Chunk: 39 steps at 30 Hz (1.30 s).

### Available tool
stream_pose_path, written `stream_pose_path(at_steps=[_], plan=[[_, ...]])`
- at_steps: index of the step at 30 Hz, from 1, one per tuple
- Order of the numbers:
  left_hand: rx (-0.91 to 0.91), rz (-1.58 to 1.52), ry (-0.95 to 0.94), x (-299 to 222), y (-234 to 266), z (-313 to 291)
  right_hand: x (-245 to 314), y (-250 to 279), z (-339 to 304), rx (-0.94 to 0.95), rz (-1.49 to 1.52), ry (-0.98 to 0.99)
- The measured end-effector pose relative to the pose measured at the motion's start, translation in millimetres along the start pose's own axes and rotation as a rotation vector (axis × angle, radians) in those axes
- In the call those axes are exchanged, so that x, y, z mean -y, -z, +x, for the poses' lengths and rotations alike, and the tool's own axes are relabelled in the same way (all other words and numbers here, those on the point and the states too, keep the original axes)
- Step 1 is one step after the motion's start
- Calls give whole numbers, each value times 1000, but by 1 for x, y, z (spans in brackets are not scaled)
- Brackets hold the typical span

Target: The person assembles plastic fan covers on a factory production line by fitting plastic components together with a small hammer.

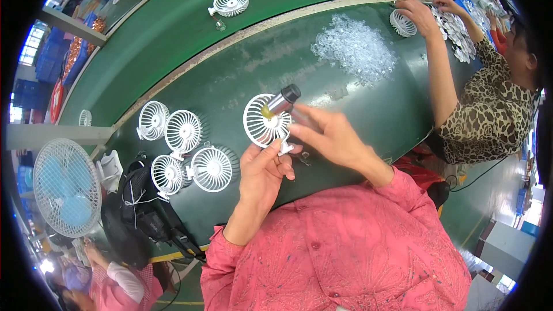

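Note:
My left hand point(262, 175) grips the short stem of a small white round fan housing point(252, 122) with a slatted grille, held over the green table point(247, 69). In my right hand point(337, 138) is a hammer point(281, 102) with a metallic head, a black end and a yellow end. The yellow end is over the grille's middle; I cannot tell whether it touches. My right fingers are slightly blurred, close to the stem. Left of my hands lie several similar fan housings point(183, 131). A small piece with wire point(303, 158) lies beside my left fingers.
A heap of small clear plastic pieces point(354, 49) lies at the far right of the table. Beyond runs a green conveyor belt point(173, 40) carrying fan housings point(230, 3). A co-worker's arm point(439, 75) reaches in at right. A black backpack point(144, 204) hangs at the left edge.

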<state>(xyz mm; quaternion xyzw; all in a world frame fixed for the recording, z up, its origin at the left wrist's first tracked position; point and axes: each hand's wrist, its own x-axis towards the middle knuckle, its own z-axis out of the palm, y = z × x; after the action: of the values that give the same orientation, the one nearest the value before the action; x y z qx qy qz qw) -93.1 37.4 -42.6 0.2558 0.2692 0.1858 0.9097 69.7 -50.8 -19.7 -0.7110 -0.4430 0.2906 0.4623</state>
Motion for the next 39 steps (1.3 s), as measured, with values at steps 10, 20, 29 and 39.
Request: stream_pose_path(at_steps=[10, 20, 29, 39], plan=[[-56, 9, -23, -1, -1, 1, 7, 4, -18, 215, 103, -74], [-55, 187, -151, -1, -11, 5, 8, 22, -13, 142, -302, 87], [-75, 40, 56, -4, 0, 6, 15, 29, -7, 113, -109, -43], [-78, -136, 147, 10, -4, 3, 21, 12, -18, 231, -481, 287]])
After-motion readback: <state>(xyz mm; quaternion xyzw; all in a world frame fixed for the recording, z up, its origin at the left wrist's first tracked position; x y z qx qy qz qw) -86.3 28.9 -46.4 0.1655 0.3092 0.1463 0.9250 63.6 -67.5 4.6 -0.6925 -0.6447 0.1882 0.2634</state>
